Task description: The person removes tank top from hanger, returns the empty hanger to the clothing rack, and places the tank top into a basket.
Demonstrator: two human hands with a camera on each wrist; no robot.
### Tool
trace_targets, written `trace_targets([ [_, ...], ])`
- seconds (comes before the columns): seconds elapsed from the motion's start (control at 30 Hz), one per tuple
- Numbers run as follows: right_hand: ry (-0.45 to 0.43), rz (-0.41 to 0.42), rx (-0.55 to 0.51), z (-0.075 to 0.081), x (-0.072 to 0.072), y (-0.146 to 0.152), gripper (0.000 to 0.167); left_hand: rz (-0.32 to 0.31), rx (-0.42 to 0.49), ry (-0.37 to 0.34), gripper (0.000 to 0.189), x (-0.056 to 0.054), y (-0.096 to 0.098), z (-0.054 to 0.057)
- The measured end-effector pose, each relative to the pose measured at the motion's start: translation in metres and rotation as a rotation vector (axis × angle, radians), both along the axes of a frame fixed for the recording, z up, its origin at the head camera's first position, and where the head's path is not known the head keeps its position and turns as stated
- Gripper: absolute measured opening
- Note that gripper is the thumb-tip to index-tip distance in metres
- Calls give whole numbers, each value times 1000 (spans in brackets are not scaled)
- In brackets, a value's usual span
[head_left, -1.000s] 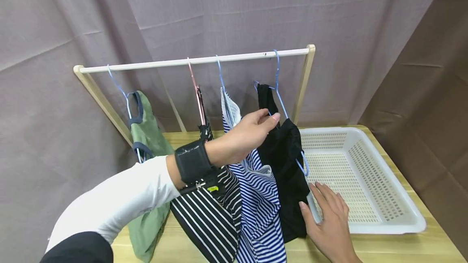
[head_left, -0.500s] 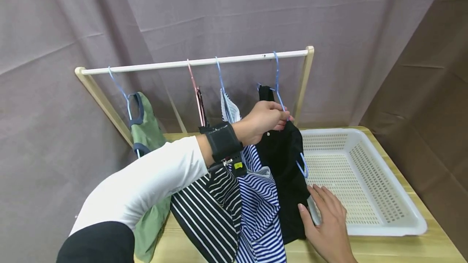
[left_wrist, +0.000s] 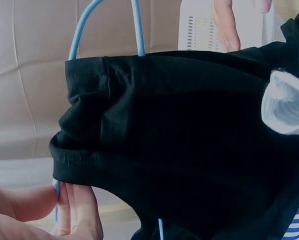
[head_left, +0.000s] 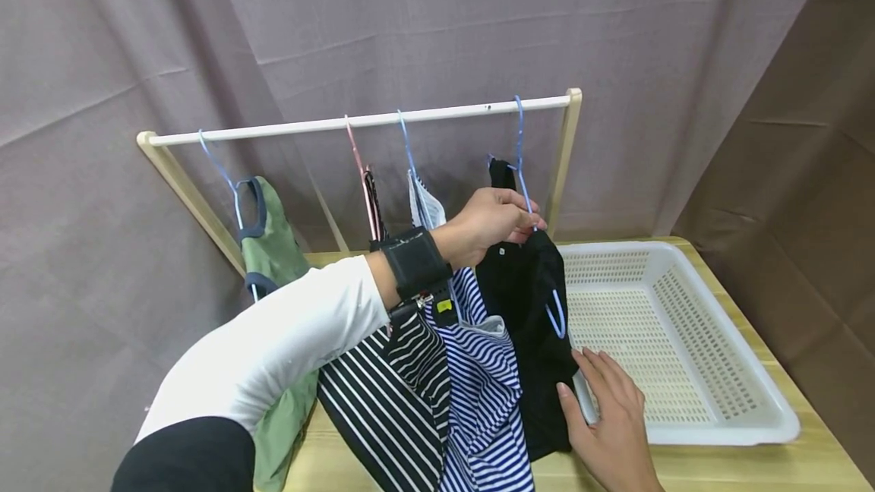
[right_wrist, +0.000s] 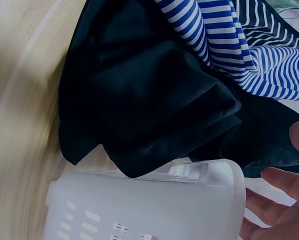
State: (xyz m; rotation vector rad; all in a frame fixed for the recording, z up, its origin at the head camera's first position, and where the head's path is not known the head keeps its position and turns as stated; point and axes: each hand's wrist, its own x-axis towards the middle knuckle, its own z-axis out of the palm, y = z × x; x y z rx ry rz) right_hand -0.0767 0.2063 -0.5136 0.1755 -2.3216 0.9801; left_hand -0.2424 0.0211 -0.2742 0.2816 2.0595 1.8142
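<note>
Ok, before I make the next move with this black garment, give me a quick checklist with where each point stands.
1. Left hand has the blue hanger: ok, the wire is pinched between thumb and fingers.
2. Hanger hook over the white rail: ok, near its right end.
3. Black garment on the hanger: ok, wire loops stick out of it.
4. Black garment clear of the blue-and-white striped garment: not ok, they overlap in the right wrist view.
5. Right hand off the black garment: cannot tell, the thumb overlaps its edge.
6. Hem clear of the white plastic basket: cannot tell, contact is unclear.
</note>
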Motion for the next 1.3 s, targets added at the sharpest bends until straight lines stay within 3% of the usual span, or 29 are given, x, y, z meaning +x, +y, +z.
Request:
trace_targets([
  [0.23, 29, 12, -9, 1, -2, 0, 58, -9, 19, 29, 8, 1, -1, 3],
  [0.43, 35, 16, -19, 5, -6, -1, 59, -39, 36, 44, 9, 5, -6, 13],
  [0.6, 65, 31, -10, 12, -12, 0, 57, -64, 74, 69, 8, 14, -9, 23],
  [0.8, 130, 38, 7, 25, -21, 4, 49, -104, 85, 115, 5, 35, -13, 28],
  [0.93, 146, 66, 0, 34, -25, 6, 44, -102, 96, 156, 6, 51, -18, 23],
  [1.17, 48, 116, -162, 57, -24, 5, 45, -96, 107, 198, 14, 83, -24, 2],
  [1.3, 35, 137, -209, 70, -21, 1, 44, -99, 131, 225, 16, 96, -23, -10],
])
